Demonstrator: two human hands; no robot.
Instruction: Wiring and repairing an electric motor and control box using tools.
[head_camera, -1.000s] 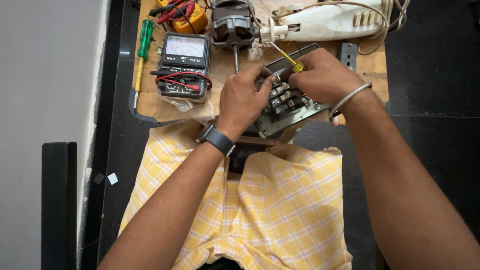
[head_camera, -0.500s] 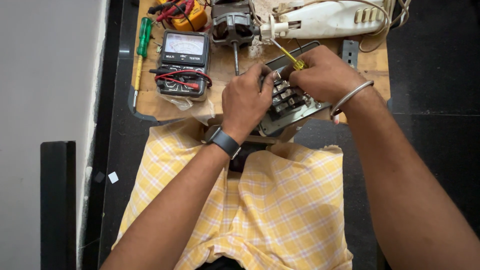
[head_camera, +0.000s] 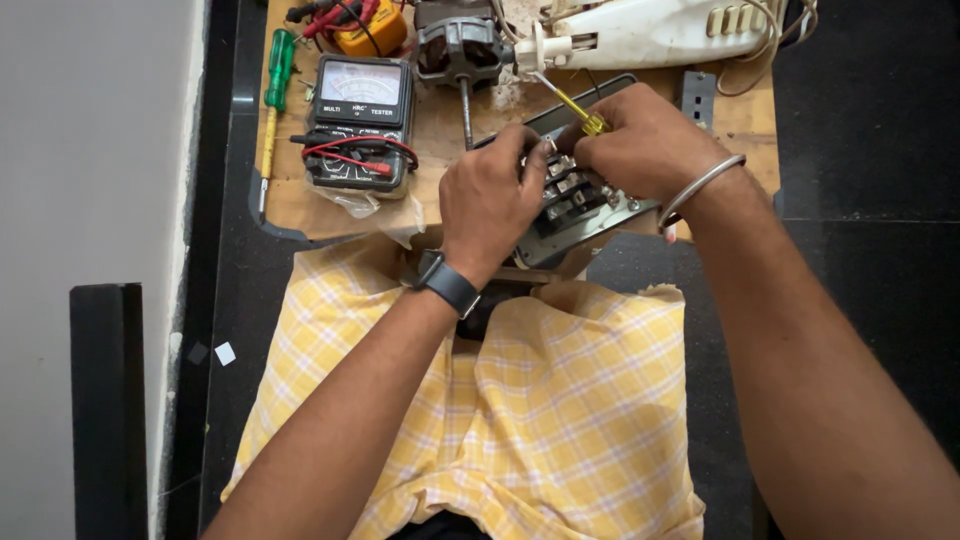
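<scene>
A grey switch panel (head_camera: 585, 205) with several dark switch blocks lies tilted at the near edge of a wooden board (head_camera: 440, 150). My left hand (head_camera: 490, 200), with a dark watch on its wrist, grips the panel's left side. My right hand (head_camera: 645, 145), a metal bangle on the wrist, is closed on a yellow-handled screwdriver (head_camera: 570, 103) above the panel's upper part. The screwdriver's tip is hidden behind my fingers.
On the board stand a black analogue multimeter (head_camera: 358, 120) with red and black leads, a green and yellow screwdriver (head_camera: 274, 90), a yellow meter (head_camera: 368, 28), a bare motor (head_camera: 458, 55) and a white appliance housing (head_camera: 650, 35). A yellow checked cloth (head_camera: 500, 410) covers my lap.
Both hands and the panel stay in the same place on the board; the right hand has shifted only slightly on the screwdriver.
</scene>
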